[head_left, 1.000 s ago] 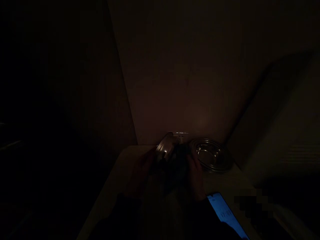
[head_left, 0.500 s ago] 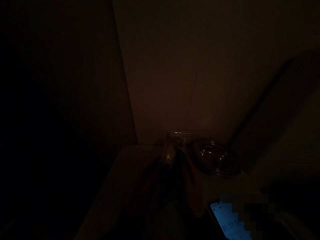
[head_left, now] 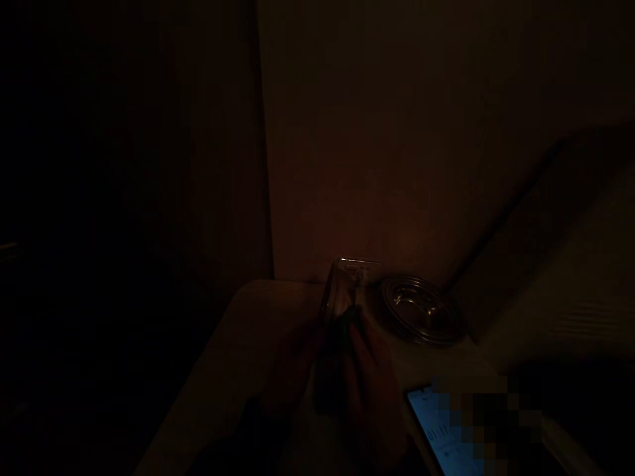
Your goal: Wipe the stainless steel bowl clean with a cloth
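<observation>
The scene is very dark. My left hand point(head_left: 292, 363) is curled at the lower left of a shiny, smooth-sided thing point(head_left: 342, 291) whose kind I cannot make out. Over its near right side lies my right hand point(head_left: 370, 377), fingers bent and pressed on a dark green, cloth-like thing point(head_left: 348, 318). The green thing touches the shiny one. What lies between the palms is lost in shadow. Just behind, a clear, thin-edged object point(head_left: 364, 262) catches light near the wall.
A stack of shiny round metal dishes point(head_left: 419, 311) stands to the right on the pale table point(head_left: 258, 304). A lit phone point(head_left: 436, 423) showing digits lies near the front, partly covered by blurred blocks. A wall point(head_left: 347, 165) rises behind the table.
My right hand has come down slightly over the near side of the shiny thing, and its fingers show more clearly. The view has shifted a little.
</observation>
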Available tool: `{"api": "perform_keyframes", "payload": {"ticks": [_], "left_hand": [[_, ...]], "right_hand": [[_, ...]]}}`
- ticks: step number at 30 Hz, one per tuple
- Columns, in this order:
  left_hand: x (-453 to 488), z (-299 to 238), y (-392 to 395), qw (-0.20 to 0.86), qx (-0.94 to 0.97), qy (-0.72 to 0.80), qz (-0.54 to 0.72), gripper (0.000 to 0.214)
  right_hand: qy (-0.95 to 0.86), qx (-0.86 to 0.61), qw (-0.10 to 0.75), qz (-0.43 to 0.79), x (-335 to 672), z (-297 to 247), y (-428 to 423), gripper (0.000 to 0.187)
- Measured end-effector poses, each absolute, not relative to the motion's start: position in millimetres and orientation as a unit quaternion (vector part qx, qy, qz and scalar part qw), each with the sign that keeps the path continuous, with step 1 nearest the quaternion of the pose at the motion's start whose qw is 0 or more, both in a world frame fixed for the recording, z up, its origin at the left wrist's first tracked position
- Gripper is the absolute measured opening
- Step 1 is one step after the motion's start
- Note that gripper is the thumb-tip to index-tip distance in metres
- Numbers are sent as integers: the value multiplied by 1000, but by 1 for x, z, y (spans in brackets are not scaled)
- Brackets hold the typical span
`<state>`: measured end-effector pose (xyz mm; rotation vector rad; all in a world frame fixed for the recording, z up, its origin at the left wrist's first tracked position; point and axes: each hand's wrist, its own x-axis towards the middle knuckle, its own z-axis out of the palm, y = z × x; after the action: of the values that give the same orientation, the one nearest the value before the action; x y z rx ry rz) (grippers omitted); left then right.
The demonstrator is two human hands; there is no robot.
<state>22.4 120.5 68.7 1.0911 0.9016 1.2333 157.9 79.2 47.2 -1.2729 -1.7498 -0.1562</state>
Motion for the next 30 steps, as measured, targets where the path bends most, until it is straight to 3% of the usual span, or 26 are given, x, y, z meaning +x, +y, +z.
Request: {"api": "perform_keyframes", "payload": {"ticks": [3,10,20,30], "left_hand": [[24,70,115,601,449,394,531,52],[25,69,106,615,466,355,529,43],[24,62,107,600,470,360,539,45],[21,67,106,556,498,392,537,43]], "right_hand": [[-735,-514,419,-140,159,53,70,57],[-768,-516,295,-238,165,77,65,44],[-806,-458,250,-280,169,102,71,41],[-818,-433,257,-277,169,106,76,37]]}}
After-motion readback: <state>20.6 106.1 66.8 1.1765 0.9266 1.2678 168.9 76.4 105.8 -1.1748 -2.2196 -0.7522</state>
